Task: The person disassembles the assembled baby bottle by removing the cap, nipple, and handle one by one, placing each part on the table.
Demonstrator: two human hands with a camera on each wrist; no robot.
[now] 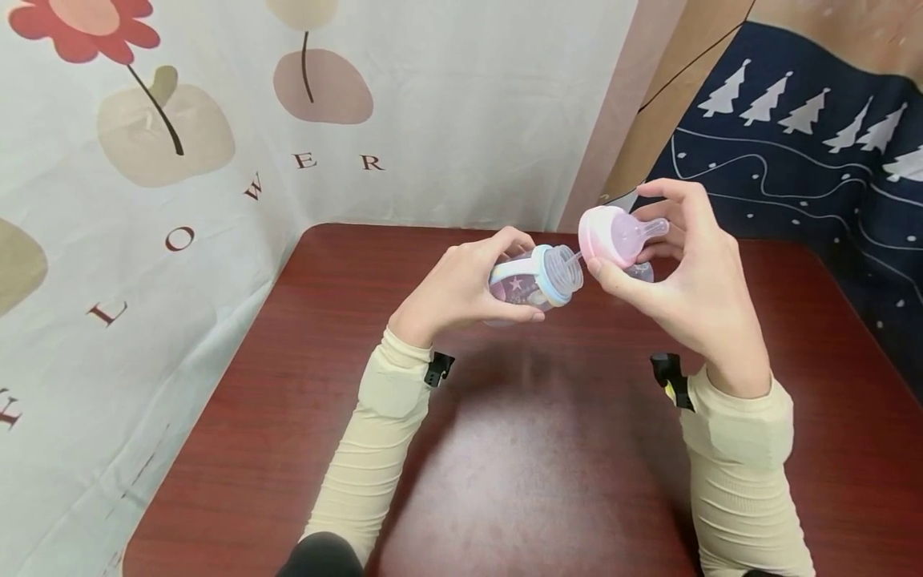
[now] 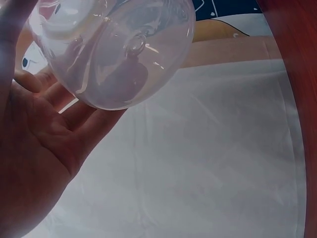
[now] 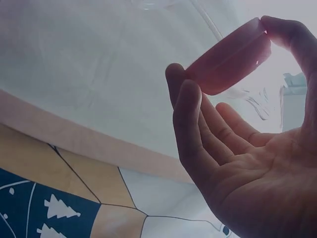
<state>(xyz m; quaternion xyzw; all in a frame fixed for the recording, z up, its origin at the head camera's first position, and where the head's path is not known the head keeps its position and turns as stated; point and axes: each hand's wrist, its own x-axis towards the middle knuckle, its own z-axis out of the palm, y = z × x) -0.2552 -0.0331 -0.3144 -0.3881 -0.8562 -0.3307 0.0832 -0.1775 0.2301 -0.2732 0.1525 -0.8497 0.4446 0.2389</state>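
Observation:
My left hand [image 1: 465,284] grips a clear baby bottle [image 1: 519,280] with a pale handle and a star print, tilted with its open threaded neck to the right. The left wrist view shows the bottle's rounded clear base [image 2: 119,64] above the palm. Between thumb and fingers, my right hand [image 1: 699,276] pinches a pink bottle collar [image 1: 600,236] with a clear nipple [image 1: 642,232] pointing right. A thin straw [image 3: 208,20] runs from the collar; in the head view it reaches the bottle's mouth. Collar and neck are apart.
A clear, cup-like piece [image 1: 640,272] is partly hidden behind the right hand. Below both hands lies a dark red table [image 1: 534,449]. A pale printed curtain [image 1: 461,120] hangs behind and left, a navy tree-patterned cloth [image 1: 808,144] at the right.

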